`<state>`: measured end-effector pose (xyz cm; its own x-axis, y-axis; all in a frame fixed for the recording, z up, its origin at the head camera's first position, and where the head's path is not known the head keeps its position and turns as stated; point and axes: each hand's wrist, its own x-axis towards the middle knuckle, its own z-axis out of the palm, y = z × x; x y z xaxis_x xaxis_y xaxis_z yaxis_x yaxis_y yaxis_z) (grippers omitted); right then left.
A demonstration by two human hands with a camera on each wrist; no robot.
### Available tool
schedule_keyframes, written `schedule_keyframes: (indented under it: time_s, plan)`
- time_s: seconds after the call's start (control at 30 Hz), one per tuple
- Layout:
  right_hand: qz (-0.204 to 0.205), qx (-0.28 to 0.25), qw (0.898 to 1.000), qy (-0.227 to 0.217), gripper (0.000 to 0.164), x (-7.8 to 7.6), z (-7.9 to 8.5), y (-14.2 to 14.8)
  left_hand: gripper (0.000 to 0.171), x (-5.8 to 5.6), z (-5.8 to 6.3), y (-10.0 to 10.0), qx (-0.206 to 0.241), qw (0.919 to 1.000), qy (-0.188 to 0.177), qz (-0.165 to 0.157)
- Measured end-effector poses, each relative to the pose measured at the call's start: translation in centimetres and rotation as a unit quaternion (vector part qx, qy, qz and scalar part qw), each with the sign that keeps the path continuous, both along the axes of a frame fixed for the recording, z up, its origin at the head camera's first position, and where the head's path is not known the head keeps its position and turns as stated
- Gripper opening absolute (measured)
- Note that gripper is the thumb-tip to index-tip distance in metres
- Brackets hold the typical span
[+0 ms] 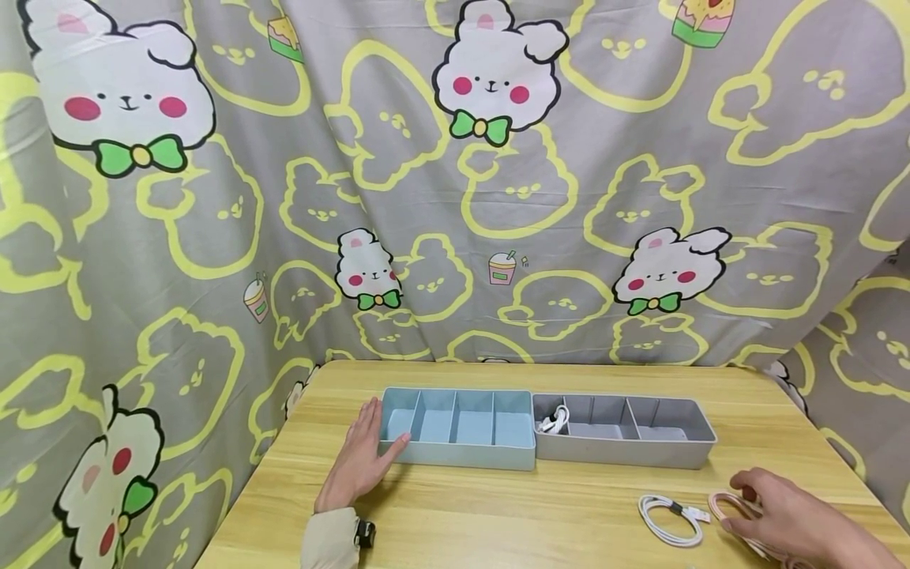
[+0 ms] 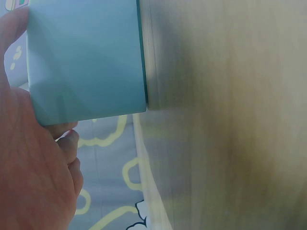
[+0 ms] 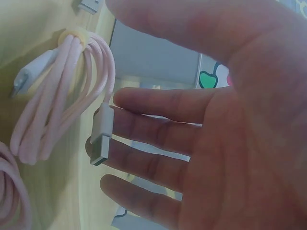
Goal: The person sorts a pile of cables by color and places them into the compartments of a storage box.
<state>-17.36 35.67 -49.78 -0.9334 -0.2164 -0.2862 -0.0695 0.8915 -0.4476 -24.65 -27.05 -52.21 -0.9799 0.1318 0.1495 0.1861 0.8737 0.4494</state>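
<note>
A light blue divided box point(image 1: 462, 456) stands on the table, its compartments bare. My left hand point(image 1: 359, 458) rests against its left end, fingers straight along the end wall and thumb over the front rim; the left wrist view shows the box wall point(image 2: 86, 62) beside the palm. Above the table's right side, my right hand point(image 1: 792, 510) has its fingers spread over a coiled pink cable point(image 3: 43, 105). The cable's USB plug point(image 3: 102, 124) hangs in front of the fingers; whether they touch it I cannot tell. Left of this hand lies a coiled white cable point(image 1: 675, 542).
A grey divided box point(image 1: 626, 452) adjoins the blue one on the right, with a white cable point(image 1: 554, 420) in its leftmost compartment. Another pink cable point(image 3: 12, 191) shows at the right wrist view's edge. A patterned curtain point(image 1: 512, 197) hangs behind the wooden table point(image 1: 498, 514).
</note>
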Motion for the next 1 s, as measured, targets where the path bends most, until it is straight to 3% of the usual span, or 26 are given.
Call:
schedule_keyframes:
  time_s: [0.57,0.87,1.0]
  plan:
    - [-0.017,-0.011,0.999,-0.036,0.068,0.1,-0.9,0.3,0.096,0.0,0.0,-0.1,0.001,1.0000,-0.005,-0.002]
    - [-0.017,-0.065,0.995,-0.075,0.039,0.4,-1.1,0.7,0.096,0.0,0.0,-0.1,0.000,1.0000,-0.002,-0.001]
    - [-0.017,-0.071,0.994,-0.081,0.039,0.4,-1.5,1.1,0.096,0.0,-0.1,-0.1,0.000,1.0000,0.001,-0.002]
